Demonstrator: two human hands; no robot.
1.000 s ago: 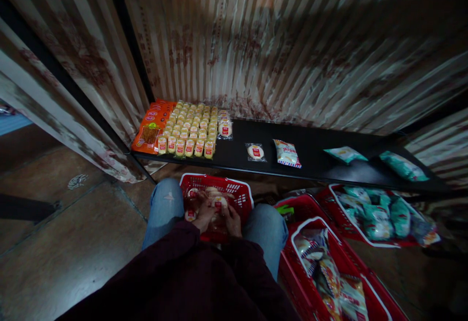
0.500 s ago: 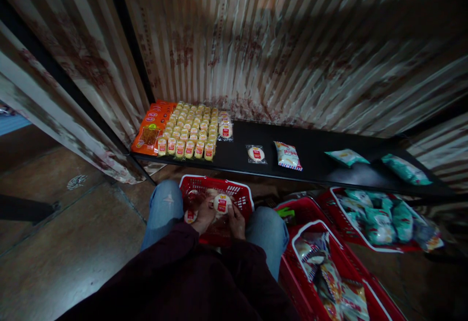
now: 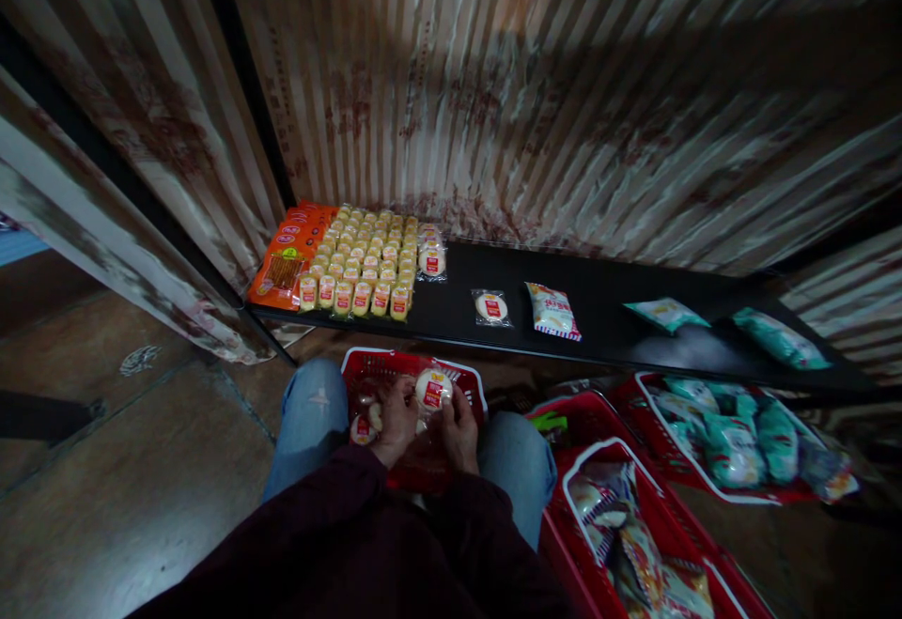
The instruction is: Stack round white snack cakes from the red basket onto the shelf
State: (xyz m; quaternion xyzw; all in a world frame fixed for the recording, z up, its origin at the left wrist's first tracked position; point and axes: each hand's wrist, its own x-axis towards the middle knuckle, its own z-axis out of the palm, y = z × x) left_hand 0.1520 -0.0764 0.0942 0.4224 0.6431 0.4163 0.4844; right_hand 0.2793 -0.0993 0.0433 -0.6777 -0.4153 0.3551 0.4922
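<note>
Between my knees is a red basket [image 3: 415,480] with a white rim, holding several round wrapped pastries. Over it, my left hand [image 3: 399,422] and my right hand [image 3: 460,429] hold one round pastry [image 3: 432,390] in clear plastic, its red label facing up. The fingers of both hands are closed at the wrapper's two sides. Another wrapped pastry [image 3: 363,428] lies in the basket, left of my left hand. On the black shelf [image 3: 592,311] ahead, a similar wrapped pastry [image 3: 491,307] lies flat, and a short stack of them [image 3: 432,262] stands beside rows of small yellow packs [image 3: 363,267].
An orange bag [image 3: 287,257] fills the shelf's left end. Farther right lie a white-and-blue snack bag [image 3: 552,310] and teal bags [image 3: 781,338]. Red baskets with snack bags [image 3: 638,544] and teal packs [image 3: 733,450] stand on the floor to my right. Pleated curtain backs the shelf.
Both hands have raised the wrapped pastry slightly and tilted it. The view has shifted a little, so the shelf sits lower in the picture.
</note>
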